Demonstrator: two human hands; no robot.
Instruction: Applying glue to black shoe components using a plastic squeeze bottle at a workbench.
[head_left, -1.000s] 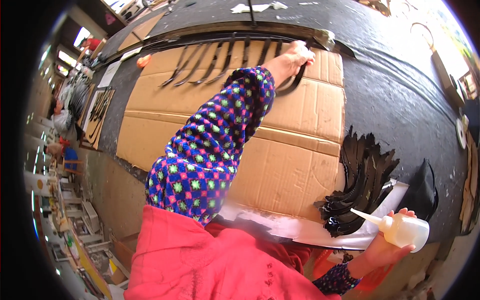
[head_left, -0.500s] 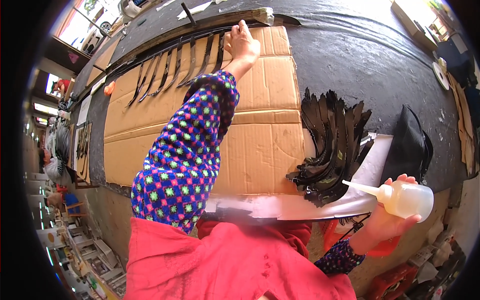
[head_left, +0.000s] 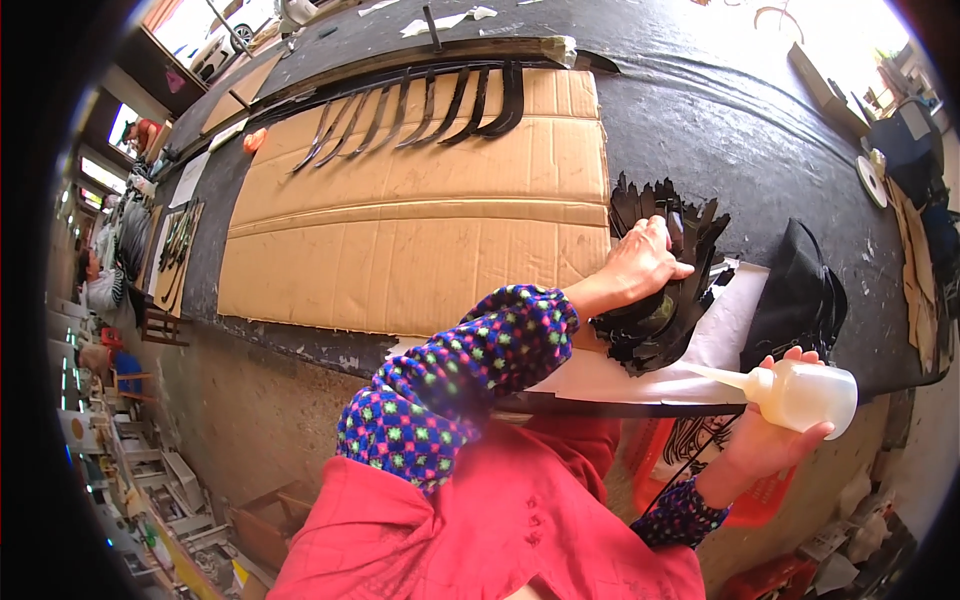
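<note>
My left hand (head_left: 645,262) reaches across to a heap of dark, curved strips (head_left: 648,340) with jagged ends. Its fingertips touch the strips, and the thumb is spread away from the fingers. Low on the right, my right hand (head_left: 765,446) is wrapped round a translucent squeeze bottle (head_left: 815,398) with pale yellowish contents. The bottle lies on its side in the grip, its long nozzle pointing left toward the heap. Along the far edge of a cardboard sheet (head_left: 400,265), several black curved strips (head_left: 508,105) lie side by side in a row.
A wooden bar (head_left: 480,48) with an upright metal peg (head_left: 432,28) borders the cardboard's far side. Pale sheeting (head_left: 610,388) runs along the table's front edge. A black bag-like item (head_left: 795,300) sits right of the heap, above a red basket (head_left: 648,465) below table height.
My left hand has left the far row of strips and come right and nearer, onto the heap. A strip at the row's right end is now uncovered. The bottle stays in my right hand.
</note>
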